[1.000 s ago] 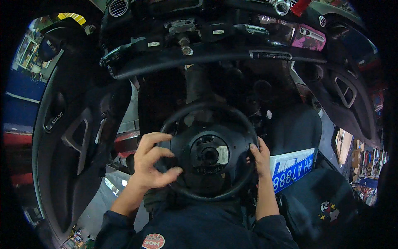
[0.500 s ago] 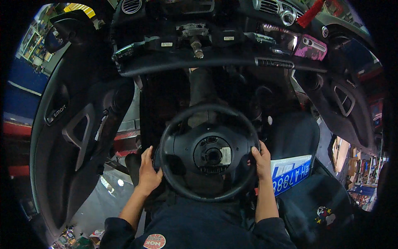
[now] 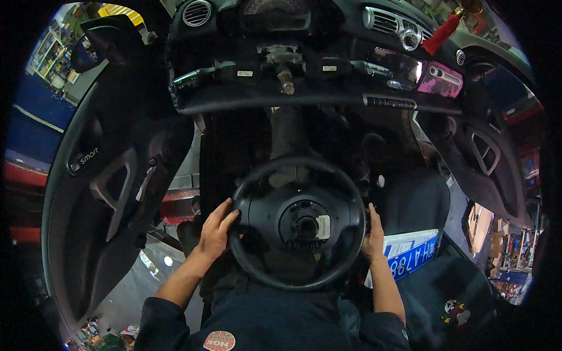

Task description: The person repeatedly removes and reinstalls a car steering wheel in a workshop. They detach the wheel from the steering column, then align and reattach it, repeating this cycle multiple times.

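Note:
A black steering wheel (image 3: 297, 222), detached from its column, lies in front of me over my lap. My left hand (image 3: 215, 231) grips its left rim with the fingers curled over it. At the right rim my right hand (image 3: 373, 237) holds the wheel's edge, mostly hidden behind it. The bare steering column shaft (image 3: 285, 82) sticks out of the dashboard above.
An open left door (image 3: 111, 193) with a grey handle stands at the left. A blue and white licence plate (image 3: 410, 257) lies on the passenger seat (image 3: 410, 205). The dashboard (image 3: 328, 99) with air vents (image 3: 386, 20) and a red tassel (image 3: 442, 32) spans the top.
My left hand has slid from the wheel's spoke down onto the left rim. The wheel now sits lower in view and further from the dashboard.

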`<state>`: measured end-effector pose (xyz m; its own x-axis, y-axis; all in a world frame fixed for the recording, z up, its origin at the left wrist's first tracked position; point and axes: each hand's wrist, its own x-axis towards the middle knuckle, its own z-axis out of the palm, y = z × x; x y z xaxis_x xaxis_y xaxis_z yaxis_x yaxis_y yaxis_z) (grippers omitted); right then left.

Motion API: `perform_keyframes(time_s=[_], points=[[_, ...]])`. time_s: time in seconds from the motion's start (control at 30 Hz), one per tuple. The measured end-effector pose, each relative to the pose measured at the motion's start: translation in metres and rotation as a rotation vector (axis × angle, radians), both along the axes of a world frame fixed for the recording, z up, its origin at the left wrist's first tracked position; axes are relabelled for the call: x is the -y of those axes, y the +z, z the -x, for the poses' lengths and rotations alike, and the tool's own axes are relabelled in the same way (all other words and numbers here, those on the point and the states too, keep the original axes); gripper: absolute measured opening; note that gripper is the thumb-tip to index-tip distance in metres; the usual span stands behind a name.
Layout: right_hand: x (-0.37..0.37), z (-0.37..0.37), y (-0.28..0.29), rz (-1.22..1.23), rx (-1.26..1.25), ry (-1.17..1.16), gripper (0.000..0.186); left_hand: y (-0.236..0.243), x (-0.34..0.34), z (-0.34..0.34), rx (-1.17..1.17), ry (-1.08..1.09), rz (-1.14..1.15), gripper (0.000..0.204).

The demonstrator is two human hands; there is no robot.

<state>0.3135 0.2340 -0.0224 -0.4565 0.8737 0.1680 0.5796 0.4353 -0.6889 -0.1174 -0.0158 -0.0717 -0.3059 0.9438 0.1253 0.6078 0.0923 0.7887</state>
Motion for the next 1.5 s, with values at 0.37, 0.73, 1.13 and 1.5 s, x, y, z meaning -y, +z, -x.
perform_keyframes(time_s=[0.37,0.73,1.13,1.5], points=[[-0.026,0.011,-0.030,-0.341,-0.051,0.143,0.063,0.052,-0.006,0.016,-0.474,-0.144,-0.063,0.061],[-0.037,0.024,-0.006,-0.335,-0.264,0.210,0.046,0.082,-0.028,0.016,-0.327,-0.202,-0.235,0.070],[-0.047,0.094,0.166,-0.263,-0.583,0.294,0.022,0.222,-0.058,0.029,0.209,-0.016,-0.492,0.020],[-0.062,0.138,0.231,0.030,-0.616,-0.078,0.023,0.298,-0.097,0.041,0.305,0.289,-0.248,0.020]])
